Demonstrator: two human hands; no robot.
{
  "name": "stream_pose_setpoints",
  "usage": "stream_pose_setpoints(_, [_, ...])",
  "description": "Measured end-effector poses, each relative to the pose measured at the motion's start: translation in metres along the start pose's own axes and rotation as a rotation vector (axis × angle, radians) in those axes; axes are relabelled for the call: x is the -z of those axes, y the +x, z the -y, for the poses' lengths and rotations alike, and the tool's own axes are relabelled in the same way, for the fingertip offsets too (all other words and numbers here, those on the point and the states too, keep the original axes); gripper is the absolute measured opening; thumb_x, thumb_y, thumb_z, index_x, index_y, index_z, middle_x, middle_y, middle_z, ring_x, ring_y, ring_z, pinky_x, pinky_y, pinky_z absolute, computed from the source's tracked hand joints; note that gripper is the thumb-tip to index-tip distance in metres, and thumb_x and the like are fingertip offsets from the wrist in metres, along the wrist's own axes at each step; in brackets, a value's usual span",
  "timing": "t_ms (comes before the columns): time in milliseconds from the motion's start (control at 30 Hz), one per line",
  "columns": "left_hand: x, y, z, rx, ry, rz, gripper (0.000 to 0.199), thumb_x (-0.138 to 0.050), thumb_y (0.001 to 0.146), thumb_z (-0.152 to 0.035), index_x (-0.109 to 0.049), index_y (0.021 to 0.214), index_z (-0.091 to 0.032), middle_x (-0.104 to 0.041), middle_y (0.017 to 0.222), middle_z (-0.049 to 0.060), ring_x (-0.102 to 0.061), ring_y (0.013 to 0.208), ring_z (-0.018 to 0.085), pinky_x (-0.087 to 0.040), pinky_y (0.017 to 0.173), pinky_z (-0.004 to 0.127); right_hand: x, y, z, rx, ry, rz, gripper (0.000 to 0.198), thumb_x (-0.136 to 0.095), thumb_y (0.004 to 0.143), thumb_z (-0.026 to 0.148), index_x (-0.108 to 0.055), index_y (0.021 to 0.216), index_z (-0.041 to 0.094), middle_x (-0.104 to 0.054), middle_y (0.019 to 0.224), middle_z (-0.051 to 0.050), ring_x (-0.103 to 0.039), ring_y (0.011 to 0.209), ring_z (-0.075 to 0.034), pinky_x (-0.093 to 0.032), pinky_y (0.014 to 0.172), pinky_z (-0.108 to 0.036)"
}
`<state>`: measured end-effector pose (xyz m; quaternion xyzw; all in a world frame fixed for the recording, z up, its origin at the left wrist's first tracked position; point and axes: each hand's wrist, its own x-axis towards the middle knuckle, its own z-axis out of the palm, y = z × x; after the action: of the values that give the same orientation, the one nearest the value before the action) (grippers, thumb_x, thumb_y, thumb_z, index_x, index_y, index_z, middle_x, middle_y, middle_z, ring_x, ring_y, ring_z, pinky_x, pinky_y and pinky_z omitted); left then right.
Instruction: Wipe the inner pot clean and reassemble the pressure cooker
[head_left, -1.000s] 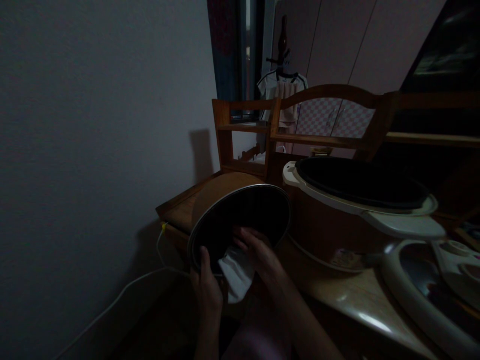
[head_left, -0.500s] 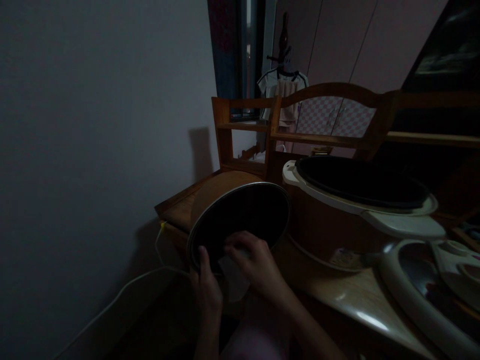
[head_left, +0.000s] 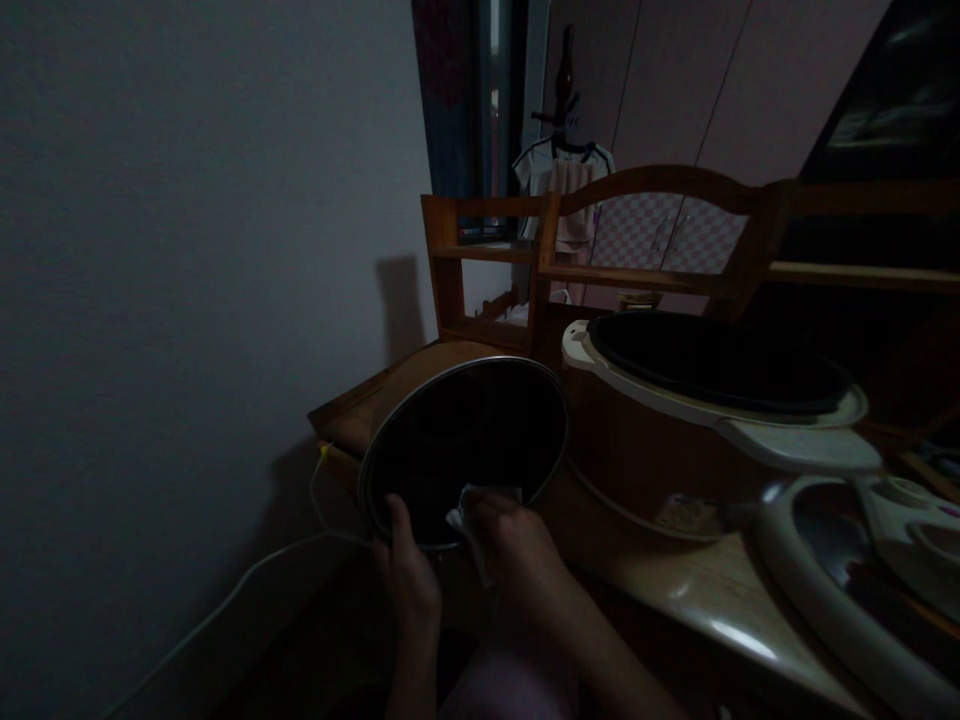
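Round brown dark-lined pot (head_left: 469, 425) tilts forward at corner of wooden surface (head_left: 660, 572), likely easing access inside; left hand (head_left: 411, 578), grip clasped thumb-inside, apparently steadies it; right hand (head_left: 521, 545), grip closed, pinches thin white cloth (head_left: 465, 520)

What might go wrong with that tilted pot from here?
The pot might slip: the left hand grips it only near the rim, while the right hand holds a white cloth.
It could knock the cooker close beside it.
The white cable hangs near the left hand and might snag.
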<state>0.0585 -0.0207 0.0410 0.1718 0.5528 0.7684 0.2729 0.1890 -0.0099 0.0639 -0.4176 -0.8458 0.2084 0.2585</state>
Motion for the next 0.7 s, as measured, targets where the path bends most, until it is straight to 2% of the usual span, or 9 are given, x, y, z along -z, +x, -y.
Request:
stream_pose_setpoints(100, [0.001, 0.002, 0.003, 0.004, 0.002, 0.021, 0.064, -0.059, 0.083, -0.064, -0.067, 0.123, -0.015, -0.066, 0.126, 0.014, -0.059, 0.120, 0.031, -0.044, 0.106, 0.049, -0.003, 0.002, -0.002, 0.087, -0.018, 0.033, 0.044, -0.060, 0.088, 0.007, -0.062, 0.130, 0.020, -0.060, 0.135, -0.007, -0.056, 0.125, -0.022, -0.046, 0.104, -0.031])
stream_pose_setpoints(200, [0.001, 0.002, 0.006, 0.006, -0.047, 0.016, 0.063, -0.061, 0.083, -0.062, -0.063, 0.128, -0.018, -0.064, 0.130, 0.013, -0.059, 0.120, 0.031, -0.046, 0.104, 0.048, -0.008, 0.002, -0.003, 0.151, 0.010, 0.046, 0.064, -0.060, 0.080, -0.001, -0.055, 0.140, 0.021, -0.046, 0.149, -0.007, -0.045, 0.136, -0.022, -0.040, 0.111, -0.031])
stream_pose_setpoints(367, [0.000, 0.001, 0.007, -0.008, -0.076, 0.030, 0.061, -0.062, 0.084, -0.060, -0.062, 0.130, -0.020, -0.062, 0.133, 0.013, -0.059, 0.122, 0.031, -0.045, 0.105, 0.049, -0.011, 0.005, 0.002, 0.100, 0.072, 0.073, 0.084, -0.049, 0.070, -0.007, -0.045, 0.149, 0.022, -0.027, 0.159, -0.010, -0.033, 0.144, -0.024, -0.034, 0.116, -0.035])
stream_pose_setpoints(533, [0.001, 0.000, 0.006, -0.042, -0.064, 0.038, 0.059, -0.062, 0.085, -0.058, -0.061, 0.132, -0.022, -0.061, 0.136, 0.011, -0.056, 0.126, 0.030, -0.043, 0.108, 0.046, -0.014, 0.015, 0.003, 0.087, 0.153, 0.094, 0.086, -0.051, 0.067, -0.004, -0.045, 0.149, 0.022, -0.023, 0.161, -0.010, -0.028, 0.146, -0.024, -0.032, 0.117, -0.034])
stream_pose_setpoints(700, [0.000, 0.000, 0.003, -0.016, -0.079, 0.043, 0.060, -0.063, 0.083, -0.059, -0.061, 0.131, -0.023, -0.061, 0.136, 0.011, -0.057, 0.125, 0.031, -0.045, 0.105, 0.047, -0.021, 0.022, -0.002, 0.092, 0.209, 0.092, 0.080, -0.052, 0.074, -0.001, -0.044, 0.149, 0.025, -0.027, 0.159, -0.008, -0.031, 0.145, -0.023, -0.032, 0.117, -0.035])
